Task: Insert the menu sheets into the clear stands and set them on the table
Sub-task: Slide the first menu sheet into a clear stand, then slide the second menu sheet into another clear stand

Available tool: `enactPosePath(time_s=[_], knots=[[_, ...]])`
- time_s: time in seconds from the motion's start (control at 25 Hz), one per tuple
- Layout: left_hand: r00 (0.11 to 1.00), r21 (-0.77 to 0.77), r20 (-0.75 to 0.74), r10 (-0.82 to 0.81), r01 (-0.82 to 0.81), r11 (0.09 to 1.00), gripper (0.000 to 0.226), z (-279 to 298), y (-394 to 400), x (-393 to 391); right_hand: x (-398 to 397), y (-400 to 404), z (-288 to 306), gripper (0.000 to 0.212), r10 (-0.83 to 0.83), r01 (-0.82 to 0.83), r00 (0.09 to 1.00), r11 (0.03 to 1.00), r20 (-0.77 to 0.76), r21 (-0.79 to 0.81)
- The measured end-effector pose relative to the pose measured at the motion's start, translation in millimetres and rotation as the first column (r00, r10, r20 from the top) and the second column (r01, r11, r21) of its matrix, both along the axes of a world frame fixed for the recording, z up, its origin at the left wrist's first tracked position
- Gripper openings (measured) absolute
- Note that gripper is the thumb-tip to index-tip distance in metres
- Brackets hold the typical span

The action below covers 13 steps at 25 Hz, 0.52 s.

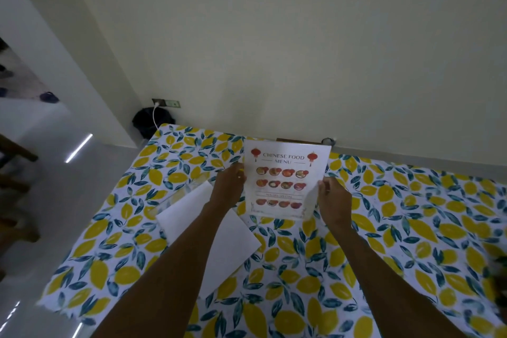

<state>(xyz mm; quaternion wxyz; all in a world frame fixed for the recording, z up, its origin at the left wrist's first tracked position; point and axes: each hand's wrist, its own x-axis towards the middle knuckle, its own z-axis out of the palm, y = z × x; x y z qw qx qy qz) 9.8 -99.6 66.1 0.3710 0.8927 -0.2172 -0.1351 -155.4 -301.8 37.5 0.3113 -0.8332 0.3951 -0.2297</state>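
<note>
A "Chinese Food Menu" sheet (pixel 285 181) with rows of dish pictures is held upright above the table, facing me. My left hand (pixel 229 186) grips its left edge and my right hand (pixel 333 196) grips its right edge. A clear plastic layer seems to cover the sheet's lower right part, so it may sit in a clear stand; I cannot tell for sure. White blank-side sheets (pixel 219 233) lie flat on the table under my left forearm. Another clear stand (pixel 175 195) seems to lie beside them, hard to make out.
The table carries a lemon-and-leaf patterned cloth (pixel 384 241) and stands against a cream wall. A wall socket with a white cable (pixel 156 115) and a dark bag (pixel 152 121) are at the far left corner. Wooden chair parts (pixel 16 156) stand on the left floor.
</note>
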Motion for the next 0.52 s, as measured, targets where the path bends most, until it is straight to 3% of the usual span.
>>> enactPosePath(time_s=[0.16, 0.28, 0.36, 0.44, 0.52], knots=[[0.988, -0.044, -0.155, -0.023, 0.017, 0.999, 0.047, -8, 24, -13, -10, 17, -14, 0.020, -0.108, 0.110, 0.994, 0.985, -0.024, 0.136], [0.981, 0.018, -0.195, 0.013, -0.009, 1.000, 0.055, -31, 59, -19, -13, 49, -32, 0.019, -0.052, 0.076, 0.992, 0.976, -0.119, 0.204], [0.960, 0.073, -0.261, 0.100, -0.084, 0.994, 0.057, -48, 89, -24, -8, 72, -48, 0.021, 0.061, 0.007, 0.957, 0.972, -0.285, 0.234], [0.941, 0.167, -0.264, 0.211, -0.171, 0.971, 0.061, -64, 121, -28, 1, 95, -64, 0.025, 0.236, -0.103, 0.859, 0.949, -0.455, 0.299], [0.896, 0.263, -0.311, 0.318, -0.241, 0.934, 0.063, -82, 154, -31, 12, 122, -76, 0.040, 0.363, -0.170, 0.792, 0.903, -0.491, 0.394]])
